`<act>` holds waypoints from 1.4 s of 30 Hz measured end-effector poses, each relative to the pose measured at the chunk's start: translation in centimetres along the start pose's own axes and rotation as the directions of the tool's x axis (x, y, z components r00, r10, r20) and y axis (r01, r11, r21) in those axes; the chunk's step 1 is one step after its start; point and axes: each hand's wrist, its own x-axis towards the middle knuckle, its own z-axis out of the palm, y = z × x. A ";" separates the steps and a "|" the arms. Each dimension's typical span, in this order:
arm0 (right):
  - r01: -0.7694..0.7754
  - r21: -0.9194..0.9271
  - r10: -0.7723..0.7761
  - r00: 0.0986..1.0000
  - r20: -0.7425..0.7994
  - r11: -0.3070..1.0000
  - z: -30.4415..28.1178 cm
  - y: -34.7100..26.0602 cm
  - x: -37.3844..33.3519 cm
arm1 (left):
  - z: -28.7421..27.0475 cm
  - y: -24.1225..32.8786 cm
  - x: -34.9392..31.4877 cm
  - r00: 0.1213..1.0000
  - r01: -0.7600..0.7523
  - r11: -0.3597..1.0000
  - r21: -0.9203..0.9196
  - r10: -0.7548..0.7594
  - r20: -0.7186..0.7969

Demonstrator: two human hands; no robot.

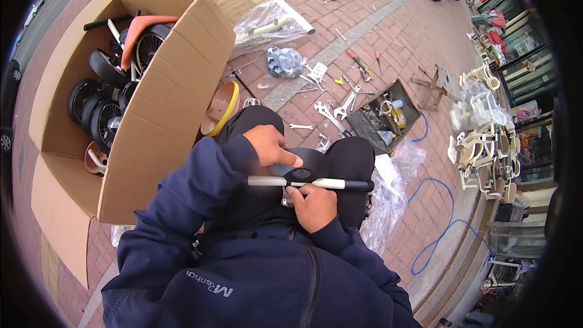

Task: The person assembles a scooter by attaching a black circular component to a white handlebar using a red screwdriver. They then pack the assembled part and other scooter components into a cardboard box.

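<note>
Across my lap lies a white bar (pixel 331 183) with a black grip on its right end, probably a small handlebar. My right hand (pixel 314 208) is closed on it from below, thumb near its narrow middle. Just beyond the bar is a dark, smooth, curved piece (pixel 310 159) with an oval mark, perhaps a saddle. My left hand (pixel 270 147) is closed at that piece's left edge, thumb pressed on top; its other fingers are partly hidden. A small metal part (pixel 285 202) shows below the bar, next to my right hand.
A large open carton (pixel 164 115) with several wheels (pixel 106 121) stands at the left. Ahead on the brick paving lie wrenches (pixel 328 115), screwdrivers (pixel 359 65), a toolbox (pixel 404 94) and a plastic-wrapped white frame (pixel 273 24). A blue hose (pixel 452 206) curls at the right, near stacked white parts (pixel 486 158).
</note>
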 end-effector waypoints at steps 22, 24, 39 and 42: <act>0.540 -0.461 -0.392 0.837 0.382 0.704 -11.0 3.0 4.7 | 2.9 1.0 -10.5 0.983 -0.029 0.933 -0.359 -0.038 -0.177; 0.518 -0.502 -0.397 0.855 0.334 0.692 -11.5 2.5 4.8 | 4.8 1.0 -11.1 0.994 0.028 0.868 -0.496 -0.076 -0.076; 0.221 -0.478 -0.116 0.964 0.239 0.850 -10.8 2.1 3.5 | 7.7 -0.3 -3.5 0.863 -0.120 0.064 -0.991 -0.486 -0.136; 0.121 -0.226 -0.059 0.963 0.263 0.967 -10.5 2.9 5.2 | 7.9 -0.6 -3.5 0.858 -0.113 0.070 -0.991 -0.495 -0.133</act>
